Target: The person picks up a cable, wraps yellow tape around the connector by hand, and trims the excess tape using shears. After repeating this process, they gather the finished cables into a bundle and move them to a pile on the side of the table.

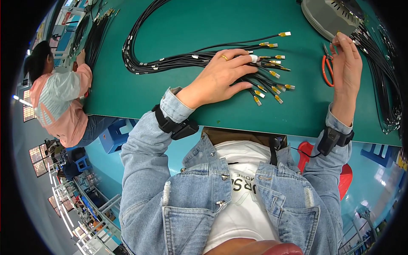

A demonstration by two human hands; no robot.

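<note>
A bundle of black cables (pixel 163 63) curves across the green table, its ends fanned out to the right. Several of those ends carry silver connectors with yellow wraps (pixel 278 57). My left hand (pixel 221 78) lies over the bundle just behind the connectors, fingers spread; a white wrap covers one fingertip. Raised beside the grey machine, my right hand (pixel 346 59) has thumb and forefinger pinched on a small yellow piece (pixel 338 32), too small to make out exactly. Red-handled cutters (pixel 327 70) lie on the table just left of that hand.
The rounded grey machine (pixel 329 19) stands at the far right. More black cables (pixel 376 63) run down the table's right side. At the far left a person (pixel 59 97) sits by another cable bundle (pixel 98 36). A red stool (pixel 304 155) is below the table edge.
</note>
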